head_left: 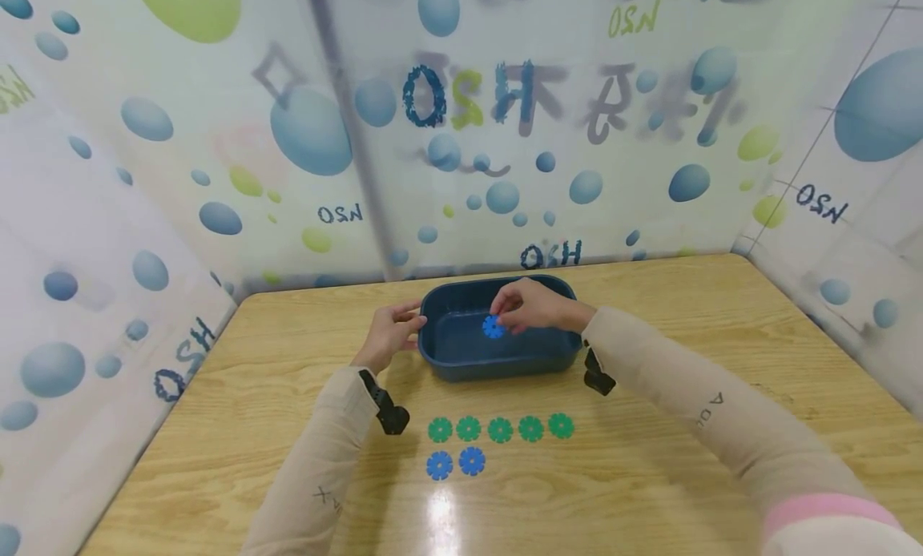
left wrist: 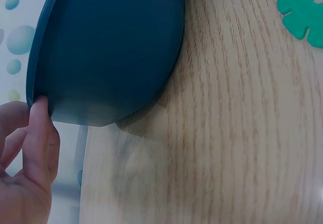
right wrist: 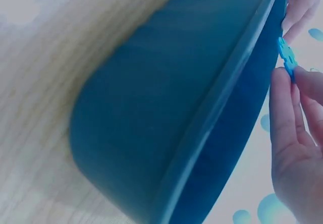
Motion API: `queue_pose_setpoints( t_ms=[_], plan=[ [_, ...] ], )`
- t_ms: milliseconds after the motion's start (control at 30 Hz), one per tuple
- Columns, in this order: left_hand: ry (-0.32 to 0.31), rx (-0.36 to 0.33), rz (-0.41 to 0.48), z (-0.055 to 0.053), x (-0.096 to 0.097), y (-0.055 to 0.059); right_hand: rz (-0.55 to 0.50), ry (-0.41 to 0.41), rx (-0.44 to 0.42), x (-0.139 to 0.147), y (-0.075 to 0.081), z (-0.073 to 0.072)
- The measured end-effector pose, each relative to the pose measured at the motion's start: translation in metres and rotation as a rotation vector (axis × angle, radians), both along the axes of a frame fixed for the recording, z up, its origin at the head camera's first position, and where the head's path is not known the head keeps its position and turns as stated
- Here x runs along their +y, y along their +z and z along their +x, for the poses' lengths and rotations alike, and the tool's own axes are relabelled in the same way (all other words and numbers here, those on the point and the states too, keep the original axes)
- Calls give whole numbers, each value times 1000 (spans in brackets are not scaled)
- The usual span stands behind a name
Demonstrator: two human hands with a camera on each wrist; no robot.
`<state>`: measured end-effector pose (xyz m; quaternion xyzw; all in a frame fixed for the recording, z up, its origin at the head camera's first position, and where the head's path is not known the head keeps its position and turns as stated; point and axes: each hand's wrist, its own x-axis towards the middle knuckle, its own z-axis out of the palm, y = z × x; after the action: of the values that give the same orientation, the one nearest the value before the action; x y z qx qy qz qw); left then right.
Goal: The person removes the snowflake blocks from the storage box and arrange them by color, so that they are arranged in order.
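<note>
A dark blue oval basin (head_left: 497, 370) stands toward the back of the table. At its left end my left hand (head_left: 389, 333) holds the rim, with the thumb over the edge in the left wrist view. My right hand (head_left: 542, 304) is above the basin's inside and pinches a blue notched plastic disc (head_left: 493, 326) between thumb and fingers. Seen from the right wrist, that blue disc (right wrist: 286, 57) is turned nearly edge-on, close to the rim. The basin's floor shows no other disc in the head view, though the right hand covers part of it.
In front of the basin, several green notched discs (head_left: 500, 429) lie in a row. Two blue discs (head_left: 456, 462) lie under that row's left end, nearer to me. The wooden table (head_left: 216, 428) meets a patterned curtain (head_left: 461, 211) at the back and sides.
</note>
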<state>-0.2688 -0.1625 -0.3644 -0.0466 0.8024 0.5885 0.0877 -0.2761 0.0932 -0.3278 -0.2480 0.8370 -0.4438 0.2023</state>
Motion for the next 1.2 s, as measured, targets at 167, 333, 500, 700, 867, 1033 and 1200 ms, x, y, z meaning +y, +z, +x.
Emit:
queue_pose_setpoints(
  t_ms=[167,333,500,700,867,1033,1200],
  plan=[
    [-1,0,-8,0,0,-1,-15,45,29,6,1,13],
    [-1,3,-5,0,0,-2,-48,85,38,11,3,25],
    [-5,7,-6,0,-1,-3,-78,129,46,12,6,37],
    [-5,7,4,1,-1,-3,-105,228,42,9,0,54],
    [-5,10,-3,1,-1,-2,-111,350,90,8,-17,63],
    [-1,7,-10,-1,-1,-3,-40,407,69,6,-32,73],
    [4,6,-9,-1,-1,-3,-27,413,72,6,-41,77]
  ],
)
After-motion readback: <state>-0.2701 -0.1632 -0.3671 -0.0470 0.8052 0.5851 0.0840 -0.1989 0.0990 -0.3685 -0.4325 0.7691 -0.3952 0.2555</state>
